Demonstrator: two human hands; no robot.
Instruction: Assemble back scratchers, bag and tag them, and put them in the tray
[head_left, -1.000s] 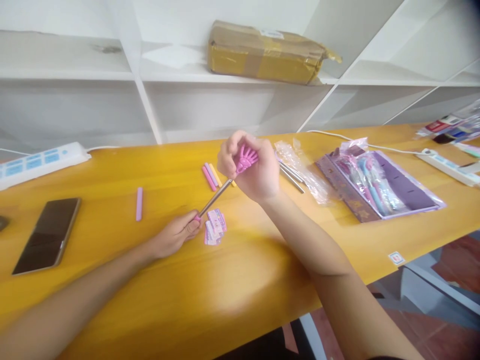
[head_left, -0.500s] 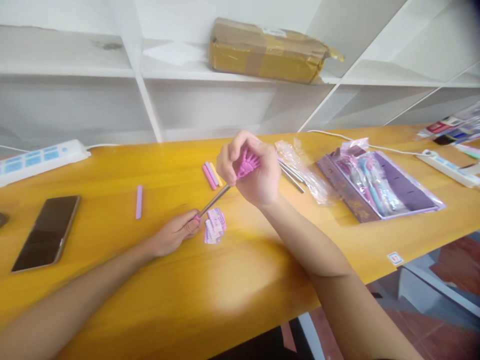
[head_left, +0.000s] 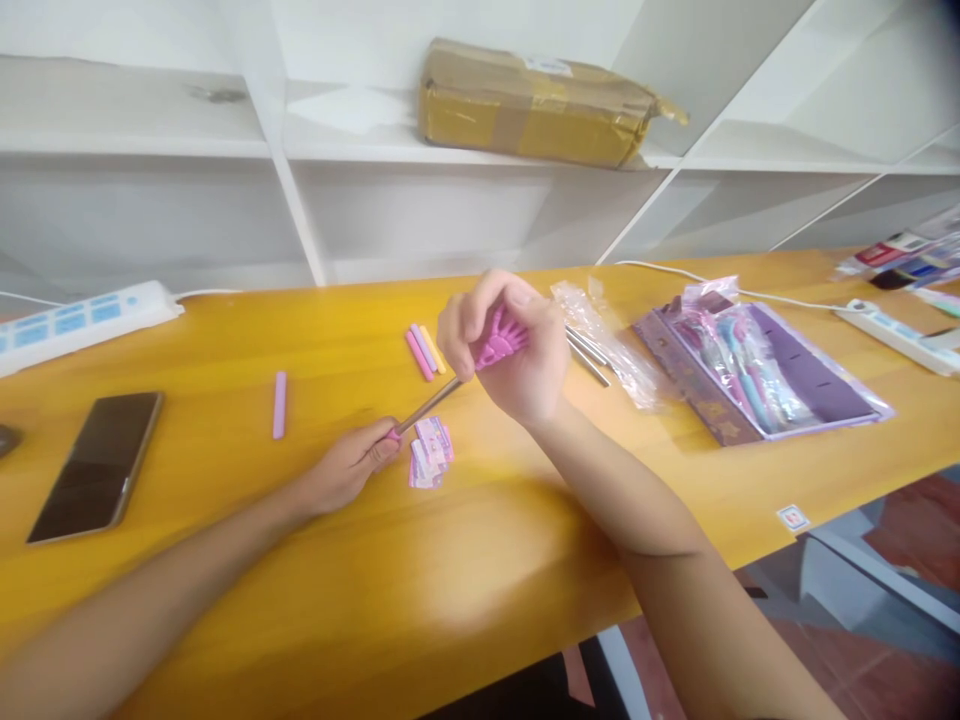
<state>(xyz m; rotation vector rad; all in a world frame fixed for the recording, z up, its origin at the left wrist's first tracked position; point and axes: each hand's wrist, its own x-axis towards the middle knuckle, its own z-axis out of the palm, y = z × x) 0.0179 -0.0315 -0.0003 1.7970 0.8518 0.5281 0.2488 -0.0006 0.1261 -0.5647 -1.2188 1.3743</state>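
Note:
A back scratcher [head_left: 430, 404] with a metal rod and a pink hand-shaped head slants up between my two hands above the table. My left hand [head_left: 351, 468] is closed around the pink handle at its lower end. At the upper end, the fingers of my right hand [head_left: 538, 372] curl around the pink head, which shows inside the palm. Small printed cards [head_left: 430, 455] lie overlapped just right of my left hand. Beyond the rod rest pink, purple and yellow sticks [head_left: 424, 352], side by side. Another purple stick [head_left: 279, 405] lies apart on the left.
A phone [head_left: 97, 465] and a power strip [head_left: 82, 325] are on the left. Metal rods [head_left: 589, 358] and clear plastic wrapping [head_left: 619, 350] lie behind my right hand. An open purple box [head_left: 814, 375] holds wrapped items. A taped carton [head_left: 536, 105] sits on the shelf.
My right hand and the pink head have shifted slightly right and down. My left hand keeps its grip on the handle, nearly still.

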